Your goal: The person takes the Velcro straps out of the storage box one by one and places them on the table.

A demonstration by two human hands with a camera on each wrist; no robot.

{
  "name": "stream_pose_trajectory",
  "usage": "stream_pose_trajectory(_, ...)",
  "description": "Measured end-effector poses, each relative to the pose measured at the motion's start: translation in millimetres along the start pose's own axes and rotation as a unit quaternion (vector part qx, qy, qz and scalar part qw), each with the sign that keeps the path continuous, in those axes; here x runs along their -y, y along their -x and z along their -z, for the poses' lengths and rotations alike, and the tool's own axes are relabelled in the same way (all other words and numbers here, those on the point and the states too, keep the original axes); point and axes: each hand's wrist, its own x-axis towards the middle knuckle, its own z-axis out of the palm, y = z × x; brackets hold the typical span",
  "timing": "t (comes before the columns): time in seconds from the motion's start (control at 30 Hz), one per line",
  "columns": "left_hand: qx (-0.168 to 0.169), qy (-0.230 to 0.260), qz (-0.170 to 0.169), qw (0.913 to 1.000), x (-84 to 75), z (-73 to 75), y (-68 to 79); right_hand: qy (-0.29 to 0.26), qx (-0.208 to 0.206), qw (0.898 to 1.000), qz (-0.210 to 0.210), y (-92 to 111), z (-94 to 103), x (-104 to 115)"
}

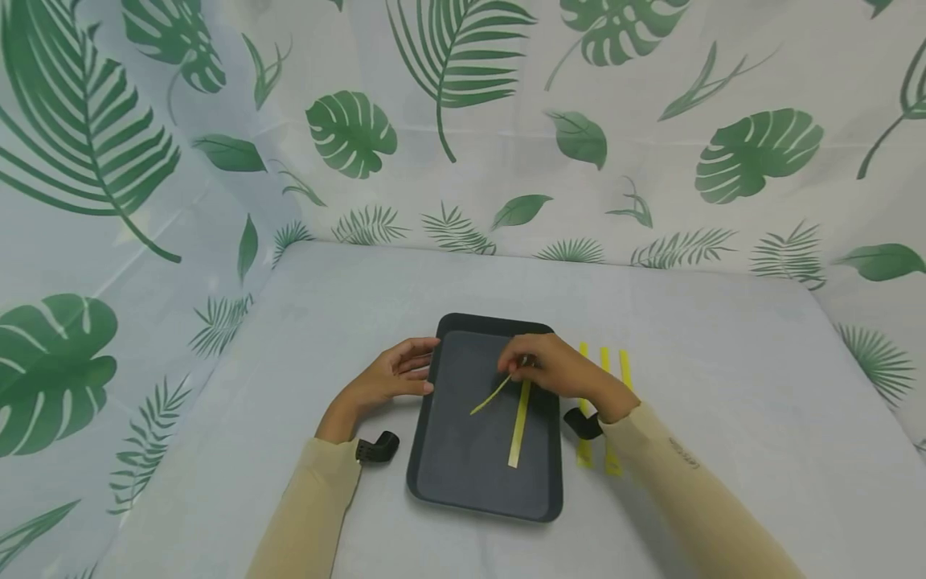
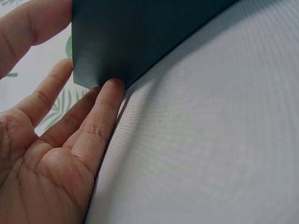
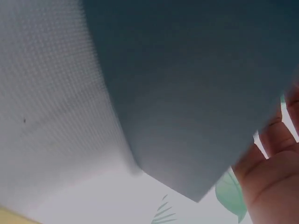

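Just below the centre of the head view, the right hand (image 1: 553, 366) pinches the upper end of a thin yellow strip (image 1: 490, 396) over the dark tray (image 1: 470, 482), while the left hand (image 1: 394, 374) rests loosely spread fingers against the tray's left edge. The strip looks very light, flexible and easily creased, probably best pinched near one end. Lettering (image 1: 683, 453) on the right sleeve (image 1: 694, 494), lower right, is too small to read.

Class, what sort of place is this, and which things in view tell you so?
Probably a screened-off work space for tabletop handwork: leaf-print cloth hangs behind and beside a pale table, where a dark tray holds a yellow strip.
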Motion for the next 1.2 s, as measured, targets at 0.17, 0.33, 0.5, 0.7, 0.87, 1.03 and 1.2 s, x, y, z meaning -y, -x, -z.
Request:
stream_pose_trajectory(0.17,-0.003,-0.004,0.002,1.0000,-0.2,-0.3,-0.1,-0.067,-0.037,0.997,-0.002,7,9.0,3)
stream_pose_trajectory(0.33,0.003,0.000,-0.001,1.0000,1.1,0.0,-0.5,-0.151,-0.065,0.986,-0.030,14,16.2,7)
stream_pose_trajectory(0.5,0.006,0.001,-0.005,1.0000,1.7,-0.3,-0.6,-0.200,-0.089,0.974,-0.061,21,21.0,15)
stream_pose_trajectory(0.7,0.004,-0.003,-0.006,1.0000,1.1,-0.5,0.3,-0.259,-0.105,0.957,-0.082,32,24.3,25)
stream_pose_trajectory(0.87,0.004,-0.002,-0.010,0.9999,1.9,-1.0,-0.1,-0.279,-0.130,0.948,-0.080,45,22.3,29)
stream_pose_trajectory(1.03,0.002,-0.002,-0.012,0.9999,0.5,-2.7,-0.7,-0.295,-0.163,0.938,-0.081,60,19.9,32)
stream_pose_trajectory(1.2,0.000,-0.004,-0.011,0.9999,1.4,-2.3,0.1,-0.299,-0.189,0.930,-0.098,76,20.2,32)
